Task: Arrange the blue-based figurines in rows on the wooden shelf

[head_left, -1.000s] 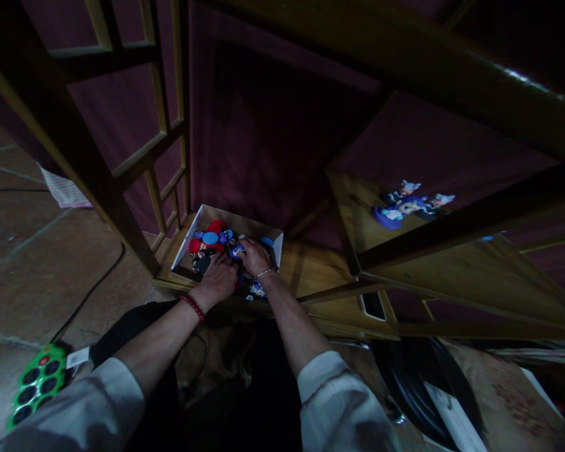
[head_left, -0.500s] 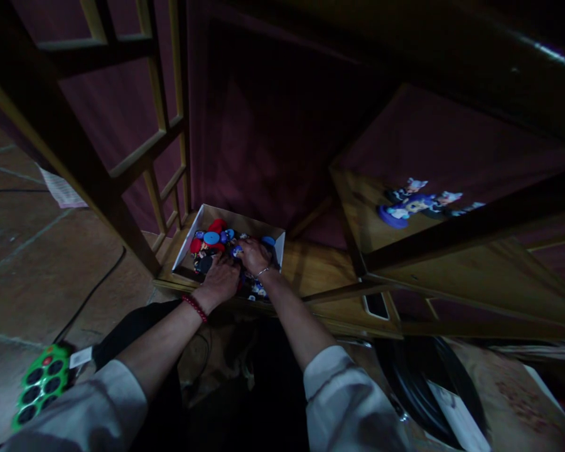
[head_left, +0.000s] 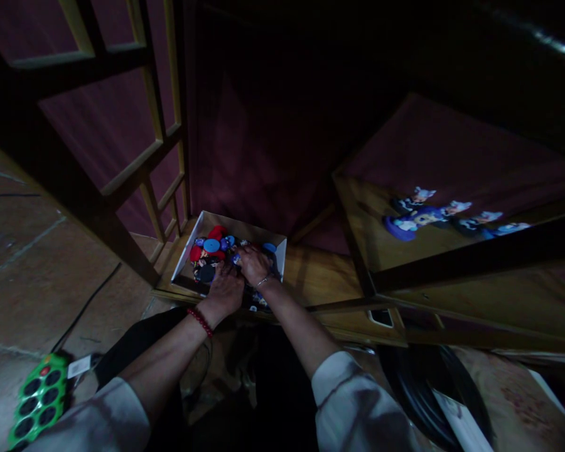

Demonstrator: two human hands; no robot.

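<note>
A shallow white cardboard box (head_left: 182, 271) sits on the low wooden shelf, filled with small figurines (head_left: 211, 245) on round red, blue and black bases. Both hands reach into it. My left hand (head_left: 226, 285), with a red bead bracelet, rests among the figurines near the box's front edge; its fingertips are lost in shadow. My right hand (head_left: 254, 265), wearing a thin bangle, bends its fingers down over a small blue-purple piece (head_left: 236, 258) in the middle of the box. Whether either hand grips a figurine is too dark to make out.
Several cat-eared figurines (head_left: 424, 216) stand on a higher wooden shelf (head_left: 358, 201) at right. A phone (head_left: 381, 317) lies on the lower ledge. The lattice panel (head_left: 145, 157) rises at left. A green power strip (head_left: 40, 398) with a black cord lies on the tiled floor.
The view has shifted slightly, bringing more of the upper shelf's figurines into sight. Both hands stay inside the box, with only slight movement.
</note>
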